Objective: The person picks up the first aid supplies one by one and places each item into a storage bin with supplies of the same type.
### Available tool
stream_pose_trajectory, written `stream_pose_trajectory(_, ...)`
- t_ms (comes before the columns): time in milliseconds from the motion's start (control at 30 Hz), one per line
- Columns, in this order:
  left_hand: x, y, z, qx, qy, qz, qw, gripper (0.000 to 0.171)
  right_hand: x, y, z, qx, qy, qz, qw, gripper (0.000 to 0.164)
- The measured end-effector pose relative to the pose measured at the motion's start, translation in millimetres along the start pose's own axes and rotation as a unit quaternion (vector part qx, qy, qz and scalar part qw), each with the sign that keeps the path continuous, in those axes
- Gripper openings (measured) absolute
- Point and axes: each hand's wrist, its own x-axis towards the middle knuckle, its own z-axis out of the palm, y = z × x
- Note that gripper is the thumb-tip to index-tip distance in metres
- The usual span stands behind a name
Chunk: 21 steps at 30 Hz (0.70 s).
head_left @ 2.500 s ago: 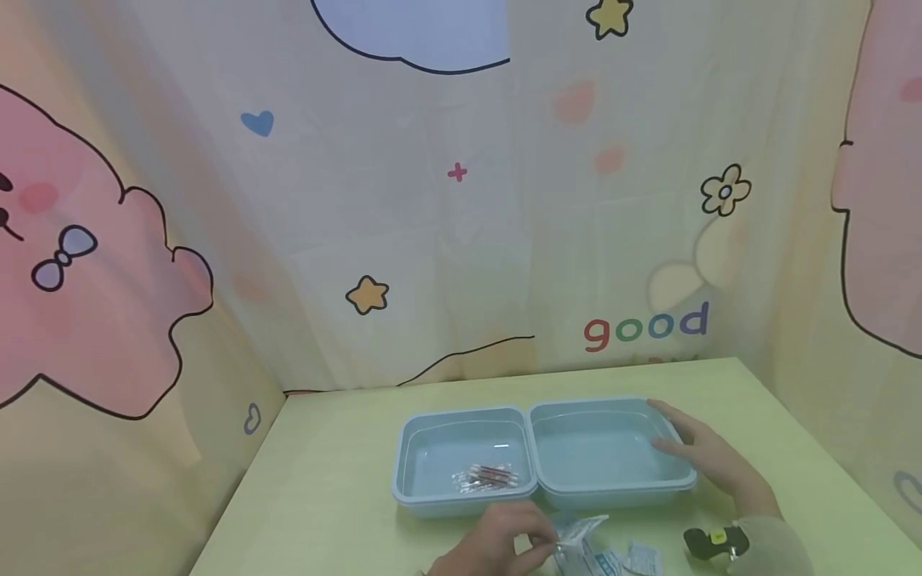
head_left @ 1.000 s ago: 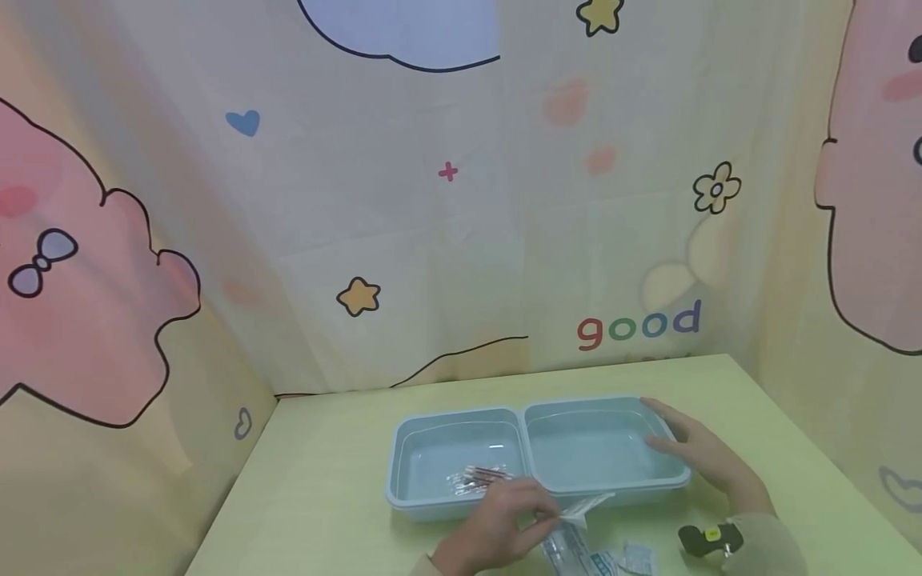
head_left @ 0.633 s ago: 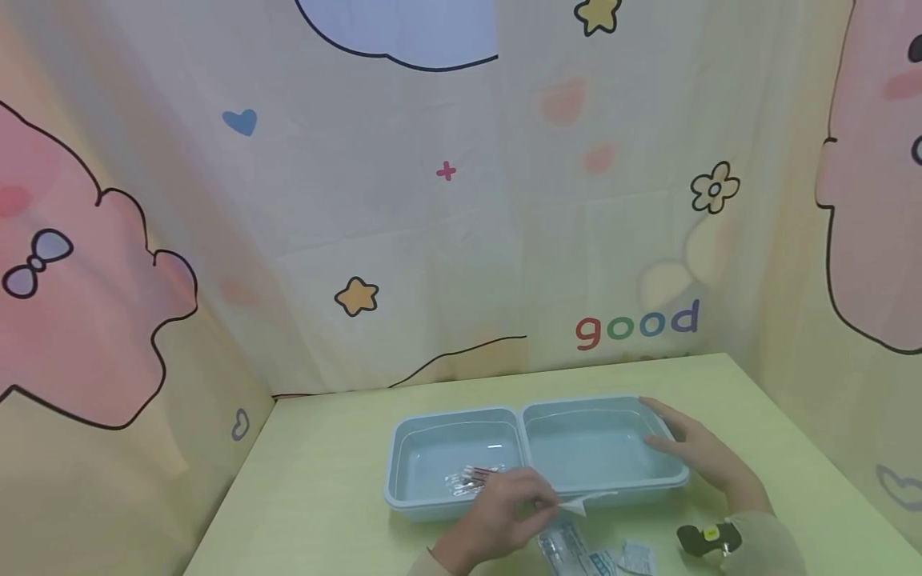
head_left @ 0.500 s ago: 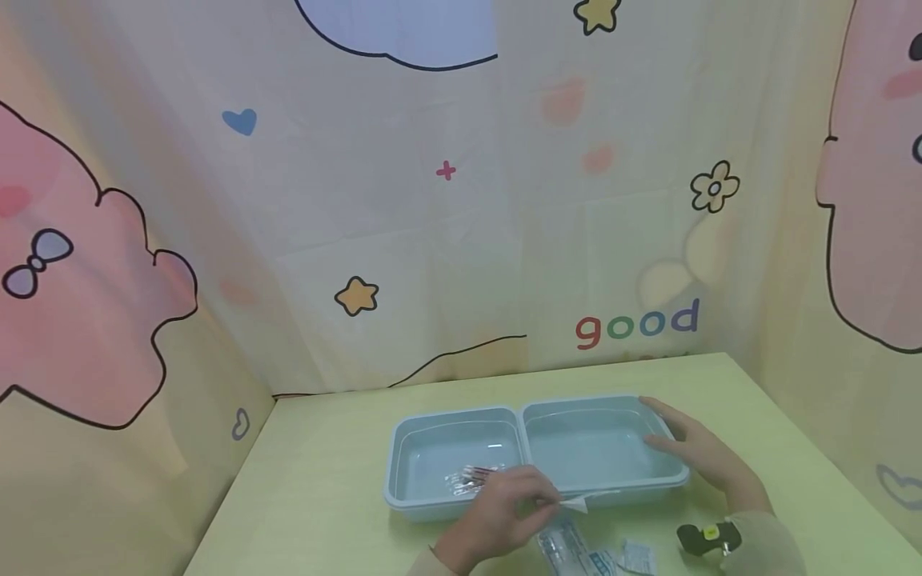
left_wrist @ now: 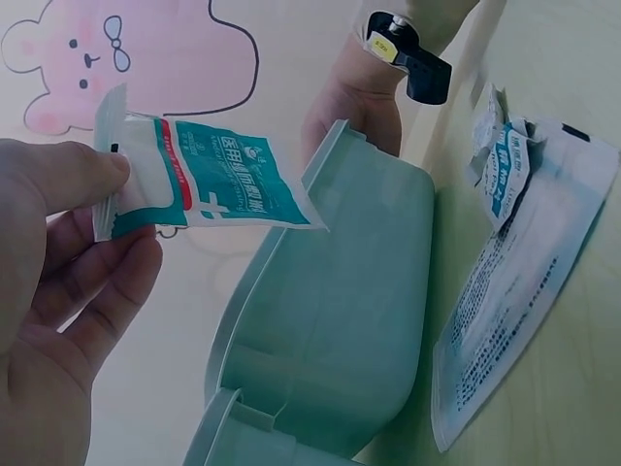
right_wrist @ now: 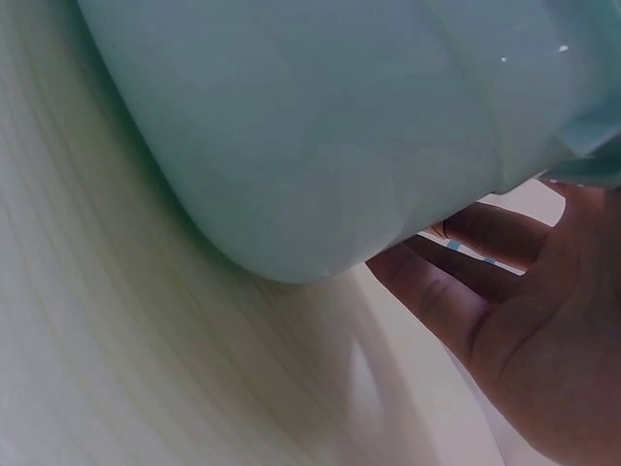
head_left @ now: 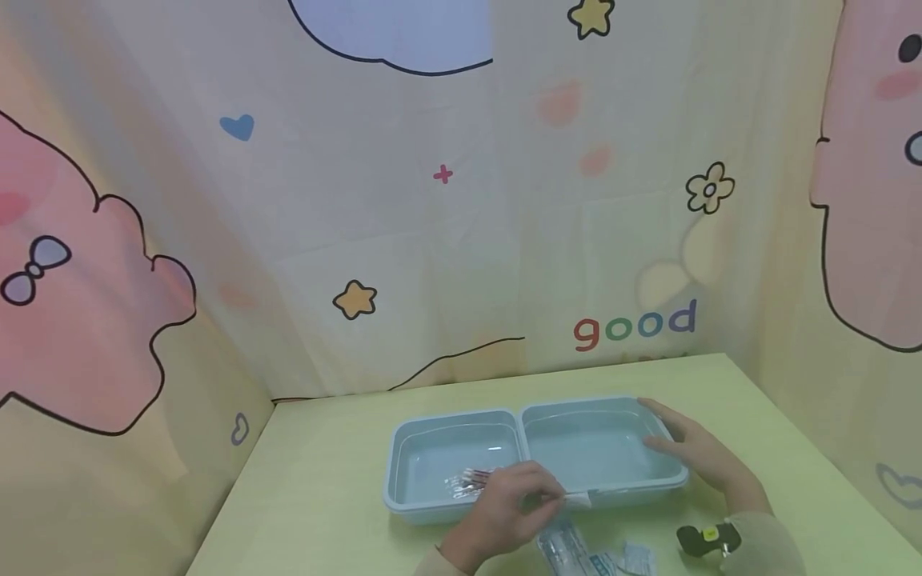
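My left hand (head_left: 507, 508) pinches a small flat sachet (left_wrist: 218, 180) by one end between thumb and fingers. The sachet is white and teal with a red band. It is held at the front wall of the right-hand light-blue plastic tray (head_left: 612, 482). My right hand (head_left: 702, 452) holds that tray's right end, thumb over the rim and fingers round the outer side. In the right wrist view, fingers (right_wrist: 427, 286) lie against the outer wall. The left-hand tray (head_left: 425, 506) contains several clear-wrapped cotton swabs (head_left: 471, 480), partly hidden behind my left hand.
In front of the trays, a flat printed pouch (left_wrist: 524, 282) lies on the pale green table (head_left: 317, 480). Beside it are small sachets (left_wrist: 506, 170). A printed cloth (head_left: 432, 240) hangs behind the table and at both sides.
My left hand has lifted the sachet up and forward from the packets to the right tray's front rim. My right hand keeps its place on the tray. The head view has shifted slightly.
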Motion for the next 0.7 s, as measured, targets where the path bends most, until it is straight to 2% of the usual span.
stream_pose_trajectory(333, 2.2, -0.9, 2.3, -0.007, 0.048, -0.006, 0.9988, 0.014, -0.5, -2.6, -1.2, 0.015, -0.001, -0.006, 1.000, 0.073)
stream_pose_trajectory(700, 3.9, -2.7, 2.9, -0.010, 0.054, -0.011, 0.9984, 0.011, -0.6, -2.2, -1.1, 0.007, -0.001, -0.005, 1.000, 0.073)
